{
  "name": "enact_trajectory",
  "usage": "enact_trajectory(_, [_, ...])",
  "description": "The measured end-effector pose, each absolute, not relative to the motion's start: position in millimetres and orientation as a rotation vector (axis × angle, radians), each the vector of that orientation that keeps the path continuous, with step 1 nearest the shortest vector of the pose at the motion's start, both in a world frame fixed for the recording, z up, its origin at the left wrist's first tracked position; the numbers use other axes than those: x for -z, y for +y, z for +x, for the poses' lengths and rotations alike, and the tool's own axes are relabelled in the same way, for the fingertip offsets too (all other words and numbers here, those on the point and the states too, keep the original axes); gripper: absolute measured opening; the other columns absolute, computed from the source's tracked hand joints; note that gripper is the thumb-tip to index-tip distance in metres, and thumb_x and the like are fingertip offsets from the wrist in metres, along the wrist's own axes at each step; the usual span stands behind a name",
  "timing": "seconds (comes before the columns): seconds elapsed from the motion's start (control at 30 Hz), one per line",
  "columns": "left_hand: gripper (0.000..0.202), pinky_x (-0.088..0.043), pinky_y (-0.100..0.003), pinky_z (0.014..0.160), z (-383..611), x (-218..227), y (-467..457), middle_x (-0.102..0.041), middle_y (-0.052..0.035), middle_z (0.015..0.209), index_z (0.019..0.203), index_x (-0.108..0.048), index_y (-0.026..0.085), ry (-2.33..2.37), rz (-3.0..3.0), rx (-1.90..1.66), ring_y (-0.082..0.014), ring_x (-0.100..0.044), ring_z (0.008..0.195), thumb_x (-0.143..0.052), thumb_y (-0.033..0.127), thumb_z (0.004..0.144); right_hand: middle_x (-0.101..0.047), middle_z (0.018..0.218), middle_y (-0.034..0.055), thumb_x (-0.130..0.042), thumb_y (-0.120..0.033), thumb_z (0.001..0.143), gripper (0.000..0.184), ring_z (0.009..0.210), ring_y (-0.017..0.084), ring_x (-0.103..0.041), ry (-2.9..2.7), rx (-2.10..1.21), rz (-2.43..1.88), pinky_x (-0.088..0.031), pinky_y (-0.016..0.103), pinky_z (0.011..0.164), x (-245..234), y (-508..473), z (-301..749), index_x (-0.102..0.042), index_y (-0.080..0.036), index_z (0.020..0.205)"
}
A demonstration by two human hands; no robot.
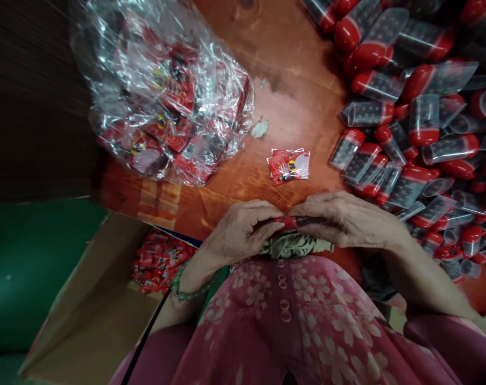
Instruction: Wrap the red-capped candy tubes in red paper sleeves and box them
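Close to my body, both hands grip one red-and-dark container (290,221) that resembles the red-capped clear containers on the table. My left hand (241,227) is closed at its red end, thumb and fingers pinching. Around the darker end, my right hand (343,218) is closed too, and its fingers hide much of that part. A crumpled grey-green cloth (293,245) lies just below the container. Past my fingertips, a small stack of red printed cards (289,166) rests on the table.
Many red-capped clear containers (423,120) with dark contents are heaped on the right of the brown table (303,69). At upper left sits a clear plastic bag (174,91) of red printed cards. A cardboard box (90,299) at lower left holds red packaged pieces (158,262).
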State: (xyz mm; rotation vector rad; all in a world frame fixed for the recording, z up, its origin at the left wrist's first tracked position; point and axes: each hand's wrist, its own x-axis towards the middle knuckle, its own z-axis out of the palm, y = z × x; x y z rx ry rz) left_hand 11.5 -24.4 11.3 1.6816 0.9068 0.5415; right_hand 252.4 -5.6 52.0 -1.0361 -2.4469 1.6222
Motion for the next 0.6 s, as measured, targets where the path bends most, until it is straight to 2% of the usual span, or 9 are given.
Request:
enact_trajectory(0.07, [0.03, -0.055, -0.026, 0.073, 8, -10, -25, -0.077, -0.0083, 0.095, 0.111, -0.07, 0.017, 0.949, 1.442, -0.535, -0.0174, -0.072, 0.082, -0.067, 0.035, 0.087, -0.074, 0.098, 0.005, -0.054, -0.026, 0.097, 0.025, 0.084, 0.016, -0.068, -2.249, -1.768, -1.046, -0.05, 0.028, 0.075, -50, -6, 254, -0.069, -0.019, 0.116])
enact_trajectory(0.13, [0.054, -0.057, -0.029, 0.08, 5, -6, -29, -0.075, -0.0113, 0.111, 0.13, -0.061, 0.02, 0.959, 1.135, -0.606, -0.0205, -0.073, 0.094, -0.072, 0.043, 0.083, -0.075, 0.101, 0.0043, -0.055, -0.03, 0.097, 0.026, 0.086, 0.017, -0.069, -2.002, -1.911, -1.077, -0.052, 0.028, 0.077, -48, -9, 254, -0.069, -0.019, 0.115])
enact_trajectory(0.2, [0.069, -0.057, -0.032, 0.086, 5, -2, -35, -0.07, -0.0129, 0.124, 0.136, -0.055, 0.023, 0.909, 0.834, -0.728, -0.0228, -0.071, 0.103, -0.077, 0.049, 0.077, -0.075, 0.103, 0.0037, -0.058, -0.034, 0.096, 0.027, 0.089, 0.017, -0.07, -1.721, -2.016, -1.116, -0.053, 0.029, 0.079, -45, -14, 254, -0.07, -0.02, 0.115])
enact_trajectory(0.3, [0.073, -0.056, -0.034, 0.094, 17, -2, -44, -0.066, -0.0127, 0.132, 0.129, -0.062, 0.024, 0.795, 0.508, -0.82, -0.0247, -0.069, 0.111, -0.085, 0.051, 0.066, -0.075, 0.103, 0.0026, -0.063, -0.038, 0.093, 0.029, 0.088, 0.016, -0.069, -1.391, -2.048, -1.142, -0.053, 0.028, 0.078, -38, -23, 249, -0.07, -0.021, 0.116])
enact_trajectory(0.37, [0.064, -0.055, -0.036, 0.096, 30, -6, -48, -0.067, -0.012, 0.131, 0.118, -0.069, 0.022, 0.759, 0.4, -0.827, -0.026, -0.068, 0.113, -0.087, 0.049, 0.063, -0.073, 0.102, 0.0026, -0.064, -0.039, 0.091, 0.031, 0.085, 0.015, -0.067, -1.304, -2.033, -1.142, -0.053, 0.027, 0.076, -33, -27, 245, -0.07, -0.021, 0.116])
enact_trajectory(0.47, [0.045, -0.056, -0.038, 0.094, 48, -15, -50, -0.073, -0.0105, 0.12, 0.102, -0.075, 0.02, 0.803, 0.331, -0.851, -0.0264, -0.069, 0.109, -0.085, 0.046, 0.067, -0.07, 0.107, 0.003, -0.063, -0.041, 0.092, 0.031, 0.083, 0.013, -0.065, -1.293, -2.017, -1.123, -0.052, 0.024, 0.072, -28, -32, 239, -0.07, -0.021, 0.116])
enact_trajectory(0.6, [0.04, -0.056, -0.039, 0.092, 61, -19, -49, -0.077, -0.0107, 0.103, 0.092, -0.076, 0.016, 0.91, 0.278, -0.916, -0.0267, -0.071, 0.104, -0.086, 0.046, 0.066, -0.067, 0.109, 0.0036, -0.061, -0.044, 0.093, 0.034, 0.084, 0.013, -0.063, -1.344, -1.883, -1.161, -0.052, 0.026, 0.073, -28, -38, 231, -0.068, -0.021, 0.117])
